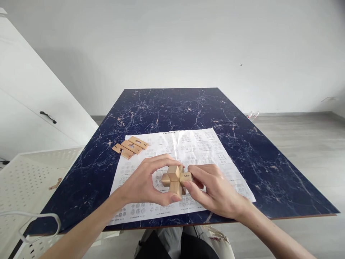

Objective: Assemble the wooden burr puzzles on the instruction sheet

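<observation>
Between my two hands is a wooden interlocking puzzle [174, 174] of crossed blocks, held a little above a printed sheet [188, 136]. My left hand [147, 180] grips it from the left, thumb at the near end and fingers at the far side. On the right, my right hand [212, 185] pinches the block end marked "3" between thumb and fingers. Parts of the puzzle's right and under sides are hidden by the fingers. Several flat wooden pieces [131, 146], numbered and with cut-outs, lie side by side on the sheet's far left corner.
The sheet shows rows of small printed diagrams and lies on a dark blue marbled table [172, 108]. A white perforated surface [29, 176] with a white cable [40, 216] stands at the left. Beyond are a white cabinet door [32, 90] and a pale wall [172, 43].
</observation>
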`<state>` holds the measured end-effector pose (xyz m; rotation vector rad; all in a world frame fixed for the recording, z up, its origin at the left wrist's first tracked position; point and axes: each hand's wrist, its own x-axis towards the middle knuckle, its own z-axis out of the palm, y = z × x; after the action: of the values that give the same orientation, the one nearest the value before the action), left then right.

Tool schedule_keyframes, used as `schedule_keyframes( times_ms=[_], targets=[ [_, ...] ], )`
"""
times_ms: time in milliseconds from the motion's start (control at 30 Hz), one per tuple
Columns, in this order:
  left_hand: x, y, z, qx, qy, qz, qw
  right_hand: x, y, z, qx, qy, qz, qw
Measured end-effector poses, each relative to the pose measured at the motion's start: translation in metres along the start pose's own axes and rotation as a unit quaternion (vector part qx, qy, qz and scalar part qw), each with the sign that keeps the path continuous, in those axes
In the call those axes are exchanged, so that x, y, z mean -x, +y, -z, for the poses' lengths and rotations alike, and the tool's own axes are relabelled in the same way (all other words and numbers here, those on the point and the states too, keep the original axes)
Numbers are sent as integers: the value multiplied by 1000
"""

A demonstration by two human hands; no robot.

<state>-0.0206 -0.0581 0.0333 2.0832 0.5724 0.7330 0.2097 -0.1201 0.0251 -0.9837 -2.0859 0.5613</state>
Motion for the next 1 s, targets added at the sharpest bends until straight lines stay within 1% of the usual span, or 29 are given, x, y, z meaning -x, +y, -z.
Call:
schedule_keyframes(
  times_ms=[167, 267, 400, 467, 567, 633, 800, 867, 1000],
  targets=[
    [-3, -4, -2, 71, -55, 45, 995, -1, 2, 10, 33, -62, 54, 996],
    [-4, -6, -1, 105, -98, 80, 986, -2, 2, 15, 51, -90, 68, 992],
    [-6, -8, 0, 154, -135, 97, 974, -6, 1, 19, 61, -125, 82, 987],
    [-6, -10, -1, 187, -150, 108, 965, -9, 0, 21, 69, -136, 98, 983],
    [-6, -16, -3, 251, -179, 135, 942, -15, -2, 25, 92, -145, 126, 977],
    [-7, -19, -4, 273, -195, 152, 930, -19, -3, 28, 98, -151, 143, 973],
    [-8, -20, -5, 285, -209, 184, 917, -24, -6, 30, 96, -145, 160, 972],
    [-8, -20, -5, 296, -200, 196, 913, -25, -6, 30, 88, -138, 157, 974],
    [-5, -24, -6, 300, -167, 211, 915, -25, -4, 26, 62, -124, 120, 983]
  ],
)
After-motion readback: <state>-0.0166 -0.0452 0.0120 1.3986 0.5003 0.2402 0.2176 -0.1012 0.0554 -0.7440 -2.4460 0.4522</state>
